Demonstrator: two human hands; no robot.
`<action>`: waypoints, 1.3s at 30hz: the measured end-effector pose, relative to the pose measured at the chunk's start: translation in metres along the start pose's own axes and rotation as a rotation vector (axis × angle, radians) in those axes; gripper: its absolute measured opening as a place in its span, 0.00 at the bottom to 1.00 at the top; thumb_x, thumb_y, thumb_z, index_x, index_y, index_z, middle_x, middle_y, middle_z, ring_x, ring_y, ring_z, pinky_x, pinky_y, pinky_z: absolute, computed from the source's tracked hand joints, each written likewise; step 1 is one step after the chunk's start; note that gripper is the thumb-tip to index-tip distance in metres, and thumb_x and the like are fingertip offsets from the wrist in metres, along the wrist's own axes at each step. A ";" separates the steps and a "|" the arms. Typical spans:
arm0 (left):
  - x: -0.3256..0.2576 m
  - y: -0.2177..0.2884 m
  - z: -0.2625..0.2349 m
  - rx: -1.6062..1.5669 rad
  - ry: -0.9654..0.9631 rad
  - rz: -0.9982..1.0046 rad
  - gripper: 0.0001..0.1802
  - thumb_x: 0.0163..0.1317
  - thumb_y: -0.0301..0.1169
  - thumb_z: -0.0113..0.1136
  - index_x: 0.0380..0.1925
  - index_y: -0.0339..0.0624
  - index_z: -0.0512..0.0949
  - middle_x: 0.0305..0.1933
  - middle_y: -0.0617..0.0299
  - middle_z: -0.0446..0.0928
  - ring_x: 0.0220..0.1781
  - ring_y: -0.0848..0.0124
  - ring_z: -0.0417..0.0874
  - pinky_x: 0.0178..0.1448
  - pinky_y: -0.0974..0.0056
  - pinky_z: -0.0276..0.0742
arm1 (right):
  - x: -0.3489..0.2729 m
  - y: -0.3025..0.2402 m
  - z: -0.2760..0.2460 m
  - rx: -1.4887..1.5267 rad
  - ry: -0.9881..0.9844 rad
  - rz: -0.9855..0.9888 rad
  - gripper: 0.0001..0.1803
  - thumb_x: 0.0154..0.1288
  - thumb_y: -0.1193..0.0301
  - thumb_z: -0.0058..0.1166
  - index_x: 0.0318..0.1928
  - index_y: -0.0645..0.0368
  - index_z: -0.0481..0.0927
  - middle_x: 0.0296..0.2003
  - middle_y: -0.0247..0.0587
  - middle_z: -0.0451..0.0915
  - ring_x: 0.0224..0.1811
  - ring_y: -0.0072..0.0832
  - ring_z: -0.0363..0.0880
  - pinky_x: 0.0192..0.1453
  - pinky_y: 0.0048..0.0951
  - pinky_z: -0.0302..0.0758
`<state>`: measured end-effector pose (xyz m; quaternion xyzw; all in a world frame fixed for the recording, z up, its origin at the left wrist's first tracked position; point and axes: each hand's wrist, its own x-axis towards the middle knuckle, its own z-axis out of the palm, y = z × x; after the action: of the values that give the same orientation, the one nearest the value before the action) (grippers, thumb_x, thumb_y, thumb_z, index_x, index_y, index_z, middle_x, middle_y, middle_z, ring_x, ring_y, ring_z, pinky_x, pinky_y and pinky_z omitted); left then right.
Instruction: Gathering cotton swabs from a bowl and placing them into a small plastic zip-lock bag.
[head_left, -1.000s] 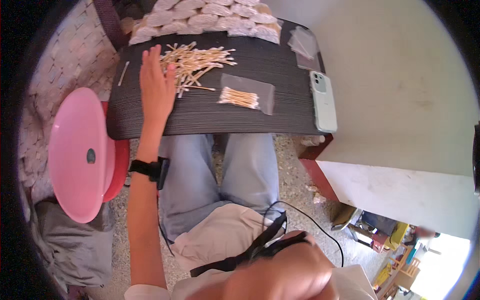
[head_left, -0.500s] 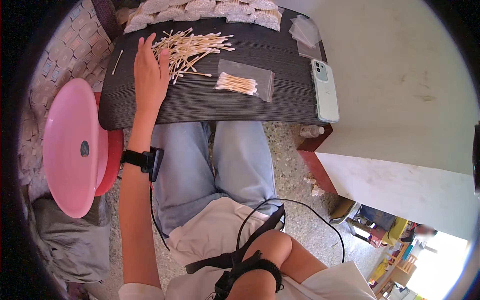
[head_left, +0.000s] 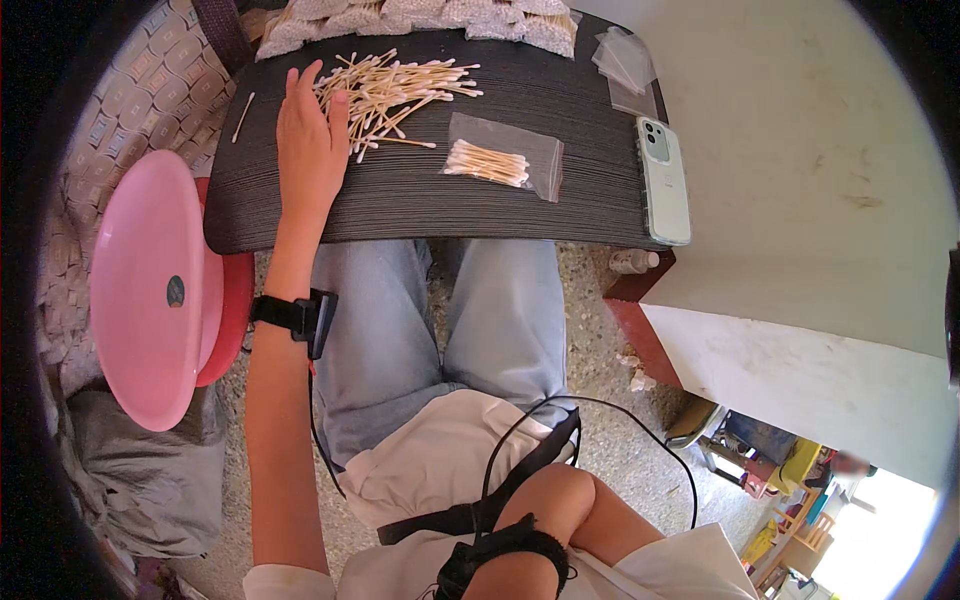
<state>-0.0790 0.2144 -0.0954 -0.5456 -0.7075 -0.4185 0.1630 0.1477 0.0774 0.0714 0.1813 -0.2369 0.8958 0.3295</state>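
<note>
On the dark ribbed tabletop (head_left: 420, 200) in the head view, the left hand (head_left: 310, 150) lies flat, fingers spread, still touching the loose pile of wooden cotton swabs (head_left: 395, 92). The right hand has dropped from sight; its grip cannot be told. A clear bagged bundle of swabs (head_left: 495, 163) waits nearby, untouched.
</note>
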 end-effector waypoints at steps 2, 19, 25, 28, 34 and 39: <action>0.000 0.002 0.000 0.006 -0.004 0.000 0.27 0.69 0.45 0.39 0.59 0.36 0.62 0.61 0.35 0.62 0.66 0.47 0.61 0.66 0.52 0.56 | 0.001 0.001 0.000 0.012 -0.002 -0.014 0.12 0.63 0.80 0.44 0.47 0.70 0.68 0.44 0.45 0.72 0.39 0.27 0.75 0.39 0.24 0.73; 0.004 0.009 -0.023 -0.202 0.104 0.033 0.20 0.67 0.37 0.48 0.55 0.38 0.65 0.60 0.46 0.66 0.68 0.52 0.59 0.67 0.54 0.56 | 0.000 0.011 0.020 0.119 -0.059 -0.074 0.12 0.63 0.82 0.42 0.47 0.72 0.68 0.42 0.44 0.72 0.39 0.26 0.76 0.38 0.23 0.74; 0.019 0.069 -0.123 -0.301 -0.095 0.211 0.16 0.63 0.25 0.51 0.51 0.38 0.69 0.57 0.50 0.69 0.65 0.59 0.66 0.64 0.61 0.61 | 0.011 0.023 0.037 0.224 -0.098 -0.087 0.12 0.63 0.83 0.41 0.47 0.72 0.68 0.41 0.43 0.73 0.39 0.25 0.76 0.37 0.22 0.74; 0.025 0.076 -0.188 -0.656 -0.123 -0.038 0.14 0.64 0.23 0.50 0.50 0.38 0.70 0.48 0.57 0.74 0.49 0.69 0.76 0.53 0.68 0.69 | 0.009 -0.054 -0.015 -0.385 0.001 0.283 0.16 0.60 0.66 0.51 0.40 0.67 0.72 0.35 0.43 0.73 0.37 0.28 0.72 0.42 0.28 0.69; 0.017 -0.004 -0.282 -0.285 -0.074 -0.353 0.15 0.63 0.21 0.49 0.50 0.37 0.68 0.33 0.65 0.75 0.28 0.77 0.73 0.36 0.72 0.70 | 0.004 -0.137 -0.051 -1.482 0.438 0.266 0.03 0.64 0.76 0.45 0.36 0.61 0.71 0.33 0.36 0.71 0.34 0.20 0.68 0.40 0.20 0.66; -0.017 -0.057 -0.284 -0.012 -0.541 -0.213 0.06 0.54 0.22 0.56 0.33 0.41 0.75 0.31 0.62 0.75 0.30 0.72 0.75 0.37 0.68 0.71 | 0.021 -0.201 -0.061 -1.957 0.348 0.177 0.05 0.67 0.75 0.44 0.39 0.62 0.73 0.35 0.33 0.72 0.34 0.21 0.68 0.42 0.21 0.65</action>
<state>-0.1892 -0.0185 0.0385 -0.5610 -0.7761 -0.2768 -0.0797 0.2579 0.2564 0.0924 -0.3223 -0.8319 0.3414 0.2958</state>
